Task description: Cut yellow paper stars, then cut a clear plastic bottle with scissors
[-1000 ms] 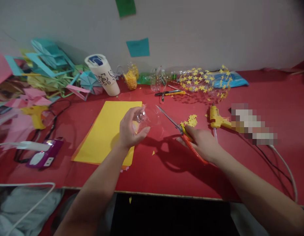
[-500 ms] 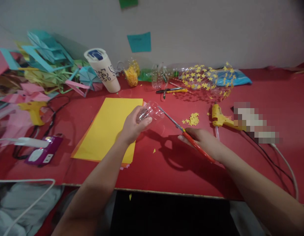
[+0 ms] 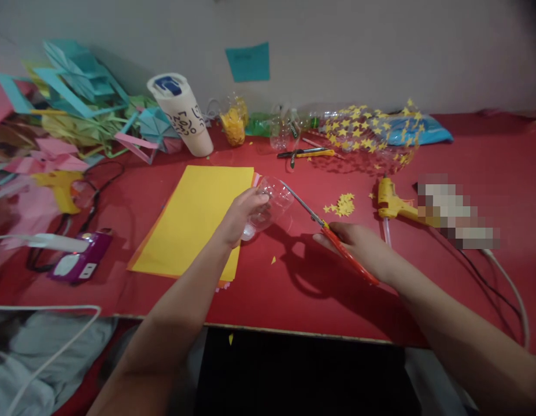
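Note:
A clear plastic bottle piece [image 3: 278,199] is held in my left hand [image 3: 246,214], above the right edge of a stack of yellow paper [image 3: 198,214]. Its rounded, see-through wall faces right. My right hand [image 3: 352,240] grips red-handled scissors [image 3: 348,254]. Their blades point up and left, with the tips at the upper right of the plastic; whether they touch it is hard to tell. Small yellow stars [image 3: 343,205] lie in a pile beyond my right hand.
Yellow glue guns stand at right [image 3: 391,202] and left [image 3: 62,188], with cables. A white tumbler [image 3: 183,115], a star-covered bottle [image 3: 358,130], pens [image 3: 309,152] and folded paper [image 3: 81,81] line the back. A purple power adapter [image 3: 83,257] is at left.
My left hand has turned the plastic piece, and its round pale end now shows below my fingers. The scissors are held much as before. The view has shifted slightly.

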`<state>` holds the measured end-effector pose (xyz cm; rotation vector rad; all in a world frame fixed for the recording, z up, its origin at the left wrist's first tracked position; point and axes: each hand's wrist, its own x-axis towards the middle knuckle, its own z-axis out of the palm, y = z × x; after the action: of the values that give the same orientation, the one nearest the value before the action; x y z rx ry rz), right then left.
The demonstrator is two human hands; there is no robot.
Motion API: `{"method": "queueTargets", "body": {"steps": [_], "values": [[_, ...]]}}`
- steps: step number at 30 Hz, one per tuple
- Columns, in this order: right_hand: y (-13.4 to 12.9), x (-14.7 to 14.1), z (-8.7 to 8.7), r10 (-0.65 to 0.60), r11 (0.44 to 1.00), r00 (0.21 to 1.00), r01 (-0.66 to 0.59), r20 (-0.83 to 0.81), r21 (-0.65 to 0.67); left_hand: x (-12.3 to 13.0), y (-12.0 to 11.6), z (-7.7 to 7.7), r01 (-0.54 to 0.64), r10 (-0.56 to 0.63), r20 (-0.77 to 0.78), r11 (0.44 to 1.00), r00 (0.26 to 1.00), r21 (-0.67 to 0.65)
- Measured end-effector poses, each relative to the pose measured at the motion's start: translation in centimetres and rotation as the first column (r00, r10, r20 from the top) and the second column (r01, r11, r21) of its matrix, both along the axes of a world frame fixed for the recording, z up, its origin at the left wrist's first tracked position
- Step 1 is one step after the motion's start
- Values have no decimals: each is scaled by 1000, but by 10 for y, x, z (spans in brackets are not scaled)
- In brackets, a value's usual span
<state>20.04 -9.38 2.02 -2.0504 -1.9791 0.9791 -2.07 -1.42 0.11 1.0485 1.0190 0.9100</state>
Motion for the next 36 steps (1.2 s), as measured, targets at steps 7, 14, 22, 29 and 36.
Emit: {"method": "queueTargets", "body": {"steps": [7, 14, 22, 29, 36], "values": [[-2, 10, -7, 4, 1000, 923, -13, -386, -22, -2, -1, 3, -45, 59, -46, 964, 997, 264], [-3, 15, -11, 33, 999, 887, -29, -461, 17, -8, 0, 5, -23, 5, 79, 973, 997, 230], [-2, 14, -12, 37, 998, 920, -10, -391, 69, -5, -4, 10, 134, -103, 271, 986, 957, -97], [-3, 12, -12, 29, 998, 917, -1, -399, 70, -10, 2, 2, 134, -107, 281, 988, 954, -80], [-2, 14, -12, 16, 998, 917, 9, -398, 62, -13, 5, -1, 140, -108, 276, 985, 955, -99]]}}
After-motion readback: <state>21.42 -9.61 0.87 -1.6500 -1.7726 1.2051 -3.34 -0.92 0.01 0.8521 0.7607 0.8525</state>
